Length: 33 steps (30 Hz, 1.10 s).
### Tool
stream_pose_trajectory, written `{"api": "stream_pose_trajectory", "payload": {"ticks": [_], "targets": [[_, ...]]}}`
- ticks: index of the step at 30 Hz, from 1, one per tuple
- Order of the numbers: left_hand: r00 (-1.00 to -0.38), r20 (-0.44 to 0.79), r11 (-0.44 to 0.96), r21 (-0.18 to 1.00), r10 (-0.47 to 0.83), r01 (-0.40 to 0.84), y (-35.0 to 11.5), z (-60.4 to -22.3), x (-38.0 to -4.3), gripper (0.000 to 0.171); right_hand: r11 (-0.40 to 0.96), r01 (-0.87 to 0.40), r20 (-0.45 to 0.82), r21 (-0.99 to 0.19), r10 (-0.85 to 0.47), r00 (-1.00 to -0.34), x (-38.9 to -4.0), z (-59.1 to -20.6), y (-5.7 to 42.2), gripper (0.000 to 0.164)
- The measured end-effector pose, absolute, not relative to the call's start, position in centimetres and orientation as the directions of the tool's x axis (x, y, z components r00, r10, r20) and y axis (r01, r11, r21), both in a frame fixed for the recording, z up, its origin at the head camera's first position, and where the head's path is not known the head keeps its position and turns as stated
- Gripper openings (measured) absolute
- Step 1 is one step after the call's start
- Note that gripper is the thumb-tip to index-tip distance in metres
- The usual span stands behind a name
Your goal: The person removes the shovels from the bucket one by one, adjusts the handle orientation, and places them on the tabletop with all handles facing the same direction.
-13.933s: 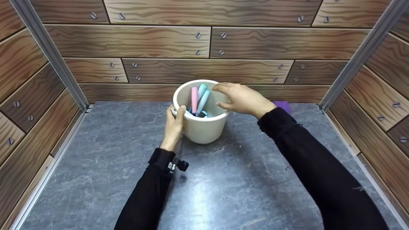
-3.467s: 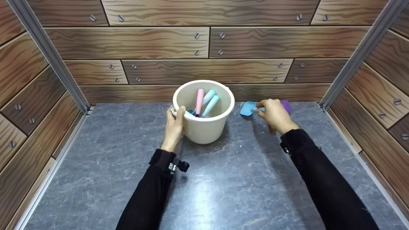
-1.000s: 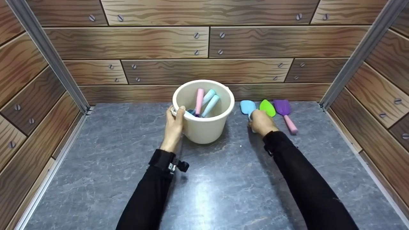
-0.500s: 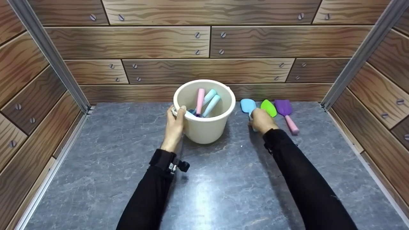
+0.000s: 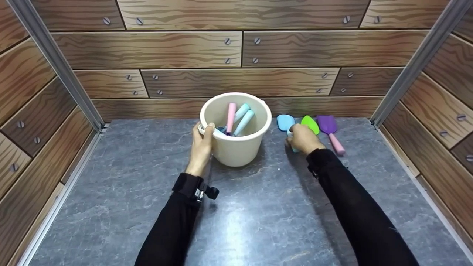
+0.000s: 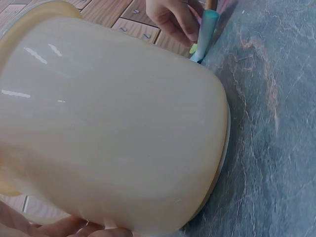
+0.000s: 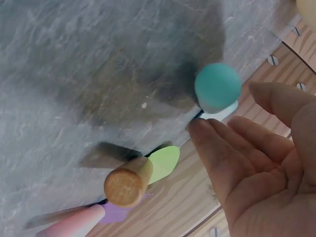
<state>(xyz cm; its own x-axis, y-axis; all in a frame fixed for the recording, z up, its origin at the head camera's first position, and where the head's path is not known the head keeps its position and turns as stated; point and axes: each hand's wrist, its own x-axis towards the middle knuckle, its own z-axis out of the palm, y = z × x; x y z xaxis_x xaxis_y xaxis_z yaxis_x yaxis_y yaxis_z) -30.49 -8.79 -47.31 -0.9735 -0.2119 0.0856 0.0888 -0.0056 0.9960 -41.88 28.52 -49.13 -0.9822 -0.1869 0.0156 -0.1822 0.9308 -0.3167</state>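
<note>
In the head view, my left hand (image 5: 199,149) grips the near-left rim of a cream bucket (image 5: 236,151), thumb over the edge. A pink handle (image 5: 231,116) and two light-blue handles (image 5: 244,122) stick up inside; their lower ends are partly hidden. To the right, my right hand (image 5: 303,139) is at the handle of a blue spatula (image 5: 286,122) lying on the floor. From the right wrist view, its thumb and fingers are apart, beside the rounded teal handle end (image 7: 217,86). A green spatula (image 5: 309,124) with a wooden handle (image 7: 126,185) is partly behind this hand.
A purple spatula (image 5: 326,124) with a pink handle (image 5: 336,144) lies furthest right. The grey marbled floor (image 5: 129,177) spreads in front. A wood-print wall (image 5: 184,50) stands close behind the bucket and spatulas, with more panels at both sides.
Earlier my right hand was over the bucket, then held the blue spatula sideways. Now that spatula lies beside the green one, blade toward the wall. My left hand keeps hold of the bucket.
</note>
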Motion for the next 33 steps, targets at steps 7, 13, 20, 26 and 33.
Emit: {"api": "stream_pose_trajectory", "payload": {"ticks": [7,13,20,26,33], "targets": [[-0.975,0.091,-0.012,0.995,-0.202,0.095,-8.8,-47.3,-30.5,0.082,0.925,-0.199,0.071,-0.323,-0.186,-0.980,-37.5,-44.4,26.2,0.051],[-0.974,0.089,-0.013,0.996,-0.208,0.094,-8.8,-47.3,-30.5,0.080,0.928,-0.202,0.079,-0.313,-0.187,-0.979,-37.0,-43.0,25.8,0.057],[-0.976,0.071,-0.072,0.994,-0.204,0.087,-8.7,-47.5,-30.5,0.079,0.929,-0.229,0.112,-0.290,-0.205,-0.972,-36.7,-41.4,25.9,0.057],[-0.976,0.073,-0.060,0.994,-0.205,0.087,-8.8,-47.3,-30.5,0.082,0.920,-0.221,0.091,-0.325,-0.202,-0.975,-36.2,-39.4,25.8,0.060],[-0.976,0.084,-0.025,0.996,-0.202,0.091,-8.9,-47.2,-30.6,0.083,0.917,-0.215,0.043,-0.335,-0.213,-0.976,-35.7,-36.9,25.7,0.068]]}}
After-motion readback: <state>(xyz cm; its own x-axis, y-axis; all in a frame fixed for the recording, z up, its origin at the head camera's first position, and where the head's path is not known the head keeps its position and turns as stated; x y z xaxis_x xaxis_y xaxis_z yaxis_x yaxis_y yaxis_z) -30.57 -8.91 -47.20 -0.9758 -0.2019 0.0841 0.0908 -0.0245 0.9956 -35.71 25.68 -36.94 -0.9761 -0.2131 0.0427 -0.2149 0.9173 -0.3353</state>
